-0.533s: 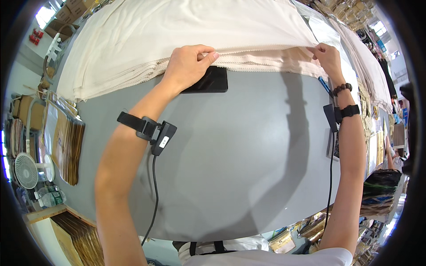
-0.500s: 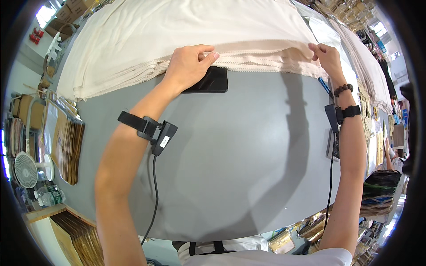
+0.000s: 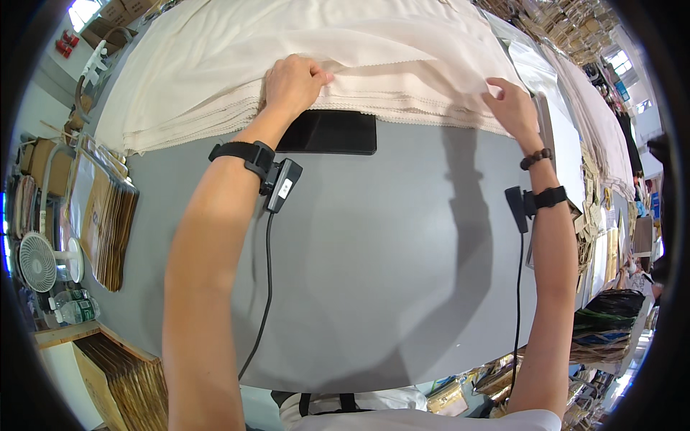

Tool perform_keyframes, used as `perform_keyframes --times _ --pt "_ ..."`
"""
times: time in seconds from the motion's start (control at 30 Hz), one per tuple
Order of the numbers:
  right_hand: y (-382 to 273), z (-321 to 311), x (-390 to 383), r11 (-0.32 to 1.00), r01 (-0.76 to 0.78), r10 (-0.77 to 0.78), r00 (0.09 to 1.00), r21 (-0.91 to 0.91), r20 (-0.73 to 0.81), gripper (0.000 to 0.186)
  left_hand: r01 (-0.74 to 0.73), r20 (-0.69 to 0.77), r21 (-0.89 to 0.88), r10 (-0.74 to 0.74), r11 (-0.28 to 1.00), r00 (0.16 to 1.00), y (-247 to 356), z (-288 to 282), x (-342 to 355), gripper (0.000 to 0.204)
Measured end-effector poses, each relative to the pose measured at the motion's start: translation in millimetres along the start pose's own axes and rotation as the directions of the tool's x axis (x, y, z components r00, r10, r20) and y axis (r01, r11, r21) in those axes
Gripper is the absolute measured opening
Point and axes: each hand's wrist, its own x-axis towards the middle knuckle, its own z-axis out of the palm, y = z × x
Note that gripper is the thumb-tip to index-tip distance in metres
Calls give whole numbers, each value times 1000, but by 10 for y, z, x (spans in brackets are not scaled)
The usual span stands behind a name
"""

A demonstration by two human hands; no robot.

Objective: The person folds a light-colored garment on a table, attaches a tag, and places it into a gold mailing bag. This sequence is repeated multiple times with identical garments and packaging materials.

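A stack of cream cloth (image 3: 215, 79) with zigzag-cut edges lies across the far part of the grey table (image 3: 359, 237). My left hand (image 3: 295, 82) is closed at the front edge of the stack, thumb and fingers pinching an upper layer. At the right end of the same edge, my right hand (image 3: 513, 108) has its thumb and curled fingers at the cloth; its grip is partly hidden. Between my hands the top layer bulges upward, with lower layers showing beneath. A black phone (image 3: 334, 133) lies just in front of the stack, near my left wrist.
Brown paper sleeves (image 3: 108, 230) are stacked at the table's left edge, near a white fan (image 3: 39, 262) and plastic bottles (image 3: 75, 309). Pale pink cloth (image 3: 596, 129) hangs at the far right. Wrist devices (image 3: 280, 183) trail black cables along both forearms.
My left hand has moved slightly farther away and left. My right hand has shifted left and a little nearer. The cloth's top layer now bulges higher between them.
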Motion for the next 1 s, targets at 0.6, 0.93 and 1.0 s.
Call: perform_keyframes --times 0.6,0.93,1.0 --pt "407 293 20 976 -161 212 860 148 -464 35 -210 -576 -268 18 940 817 -429 -869 -346 36" --pt "962 -904 -394 476 459 322 702 750 -635 28 -201 39 -359 230 911 972 390 -91 -1172 29" --pt "1103 -1213 -657 570 408 275 723 713 -633 31 163 489 -502 123 849 864 615 62 -1221 56"
